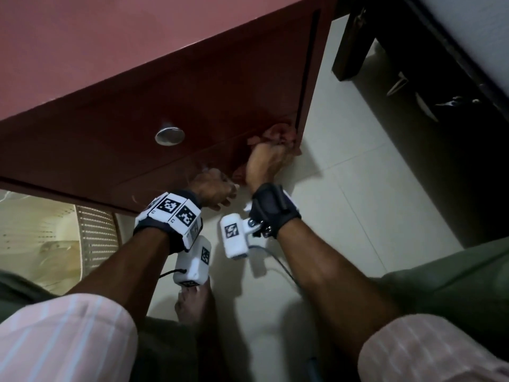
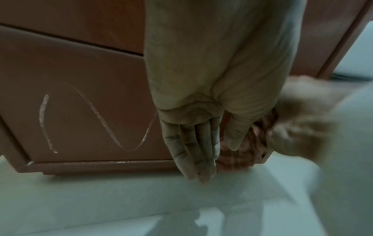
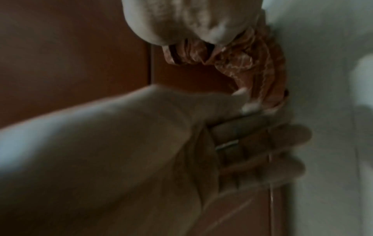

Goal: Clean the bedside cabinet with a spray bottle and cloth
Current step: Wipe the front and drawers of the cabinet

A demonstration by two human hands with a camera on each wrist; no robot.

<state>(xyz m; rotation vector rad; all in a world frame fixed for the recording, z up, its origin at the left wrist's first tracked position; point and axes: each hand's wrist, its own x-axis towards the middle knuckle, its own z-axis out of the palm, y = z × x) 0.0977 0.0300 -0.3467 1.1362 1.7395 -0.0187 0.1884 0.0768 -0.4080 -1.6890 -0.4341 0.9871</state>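
Observation:
The reddish-brown bedside cabinet (image 1: 192,92) fills the upper left of the head view. My right hand (image 1: 271,158) grips a bunched reddish cloth (image 1: 278,132) against the lower drawer front, near the cabinet's right edge. The right wrist view shows that hand (image 3: 191,27) curled round the cloth (image 3: 248,63). My left hand (image 1: 220,194) hangs just left of it, low on the drawer front. Its fingers (image 2: 193,151) are straight and point at the floor. Its thumb (image 3: 240,94) touches the cloth (image 2: 238,159). No spray bottle is in view.
A round metal knob (image 1: 169,135) sits on the upper drawer. A white squiggle (image 2: 96,118) marks the lower drawer front. Pale floor tiles (image 1: 358,188) run right to a dark bed frame (image 1: 349,51). A perforated basket (image 1: 93,238) stands left; my bare foot (image 1: 192,301) is below.

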